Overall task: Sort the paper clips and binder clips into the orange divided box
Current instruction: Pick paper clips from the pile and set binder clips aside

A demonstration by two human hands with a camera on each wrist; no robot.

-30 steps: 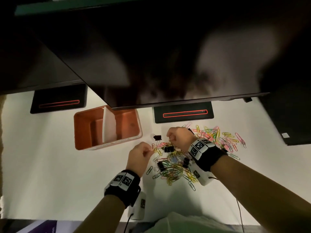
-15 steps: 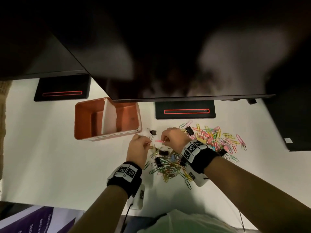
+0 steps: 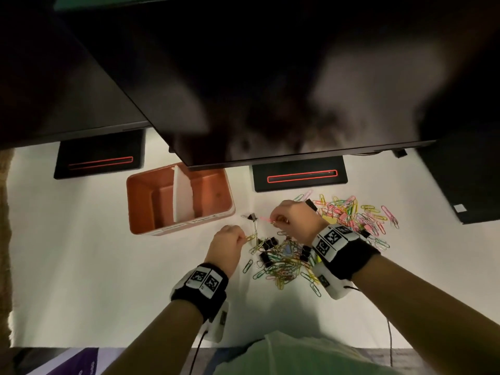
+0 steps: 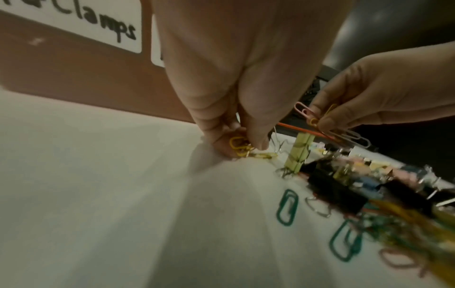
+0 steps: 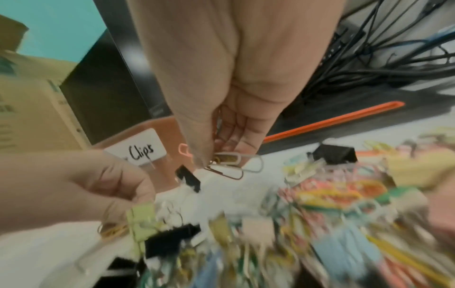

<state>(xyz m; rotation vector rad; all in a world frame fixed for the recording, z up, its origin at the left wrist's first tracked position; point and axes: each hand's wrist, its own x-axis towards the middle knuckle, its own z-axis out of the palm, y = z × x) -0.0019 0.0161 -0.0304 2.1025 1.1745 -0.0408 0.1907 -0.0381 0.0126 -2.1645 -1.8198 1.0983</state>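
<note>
The orange divided box [image 3: 140,207] with a white divider [image 3: 182,197] stands left of a heap of coloured paper clips [image 3: 284,263] and black binder clips [image 3: 269,242]. My left hand [image 3: 226,246] pinches yellow paper clips [image 4: 238,145] at the heap's left edge, close to the white table. My right hand [image 3: 290,221] is raised over the heap and pinches a small bunch of paper clips [image 5: 229,164], pink, silver and yellow among them. One black binder clip [image 3: 253,216] lies alone between the box and the hands. A second spread of clips [image 3: 351,212] lies to the right.
White labels on the box's near wall read "Clamps" [image 4: 98,25] and "Clips" [image 5: 141,153]. A large dark monitor [image 3: 270,77] overhangs the box's rear. Black stands with red lines [image 3: 299,175] sit behind. Cables [image 5: 381,48] run at the back right.
My left hand has dropped from near the lone binder clip to the heap's left edge and now pinches yellow clips. My right hand still holds its clips above the heap.
</note>
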